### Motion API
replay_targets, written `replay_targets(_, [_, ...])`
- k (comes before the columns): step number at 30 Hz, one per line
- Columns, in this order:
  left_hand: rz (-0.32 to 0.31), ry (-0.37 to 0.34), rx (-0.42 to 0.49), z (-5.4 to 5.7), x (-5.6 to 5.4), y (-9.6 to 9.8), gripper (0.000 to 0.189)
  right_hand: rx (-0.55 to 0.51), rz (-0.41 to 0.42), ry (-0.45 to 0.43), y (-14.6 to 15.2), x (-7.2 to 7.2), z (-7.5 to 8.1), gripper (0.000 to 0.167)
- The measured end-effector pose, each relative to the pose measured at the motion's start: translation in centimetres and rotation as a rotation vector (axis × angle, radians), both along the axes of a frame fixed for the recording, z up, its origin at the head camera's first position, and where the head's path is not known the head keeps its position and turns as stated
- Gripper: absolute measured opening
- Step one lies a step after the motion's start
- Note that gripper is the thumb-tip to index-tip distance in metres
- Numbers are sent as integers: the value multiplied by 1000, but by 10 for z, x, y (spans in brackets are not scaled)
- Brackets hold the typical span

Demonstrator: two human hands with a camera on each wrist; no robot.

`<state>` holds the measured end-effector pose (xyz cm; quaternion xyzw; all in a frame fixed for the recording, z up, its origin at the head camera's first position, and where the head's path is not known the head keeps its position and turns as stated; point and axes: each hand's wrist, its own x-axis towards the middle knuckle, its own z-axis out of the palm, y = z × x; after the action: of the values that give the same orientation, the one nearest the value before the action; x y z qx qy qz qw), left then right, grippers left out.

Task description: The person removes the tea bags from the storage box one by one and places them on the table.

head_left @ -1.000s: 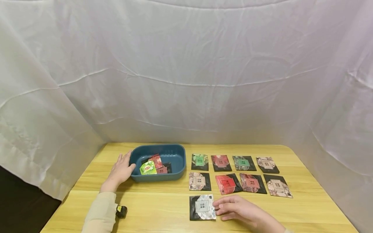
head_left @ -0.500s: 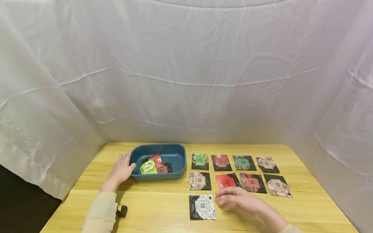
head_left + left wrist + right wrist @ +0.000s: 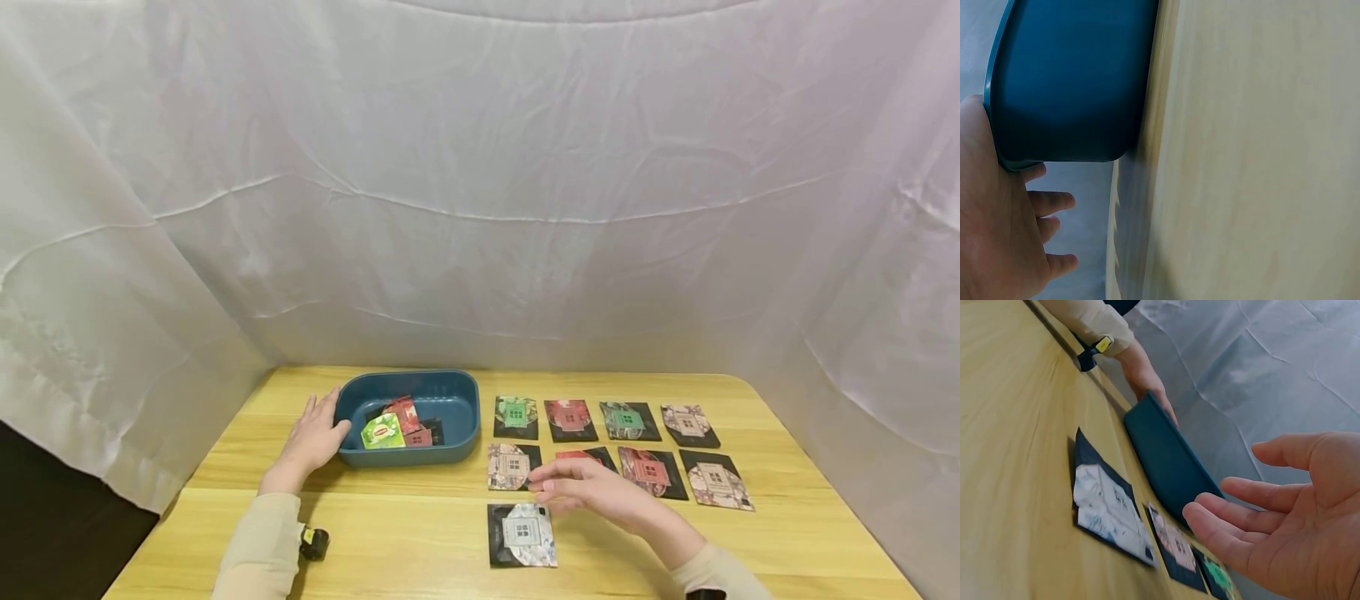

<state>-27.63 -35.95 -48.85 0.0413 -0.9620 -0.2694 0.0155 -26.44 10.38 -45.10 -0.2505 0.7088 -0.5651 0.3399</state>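
Two bare hands are at a wooden table [image 3: 420, 517], and a white curtain [image 3: 465, 183] hangs behind it. At the left there is a pale sleeve [image 3: 258, 542], with a small black device [image 3: 314, 545] beside its cuff. The left hand [image 3: 307, 437] is placed at the left end of a blue box [image 3: 408, 457] and touches its rim. Its grip is released — the fingers are rather straight and spread. Inside the box a green packet [image 3: 382, 432], a red packet [image 3: 405, 414] and a pinkish packet [image 3: 418, 437] lie close together.

Right of the box, three packets form a column: a leaf-green packet [image 3: 515, 417] at the back, a beige packet [image 3: 510, 467] in the middle, and a silver packet [image 3: 522, 535] nearest to the person, flat on the table. In the next column lies a dark red packet [image 3: 570, 419], and before it a bright red packet [image 3: 588, 454], which the right hand [image 3: 592, 492] partly hides. This hand is in the air near the silver packet, its grip also released — fingers lightly bent, with nothing between them. Farther right lie a green-labelled packet [image 3: 630, 420] and a rose packet [image 3: 651, 472], then two pale pink packets [image 3: 715, 480], one behind the other.
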Motion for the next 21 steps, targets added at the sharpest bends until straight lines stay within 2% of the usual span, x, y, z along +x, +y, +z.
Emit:
replay_targets(12, [0,-1,6,3,2,1,71,-20,34,-21,-48,-15,3,46])
replay_targets(21, [2,1,6,3,2,2,72,-91,56,-11,-94,-29,2,46])
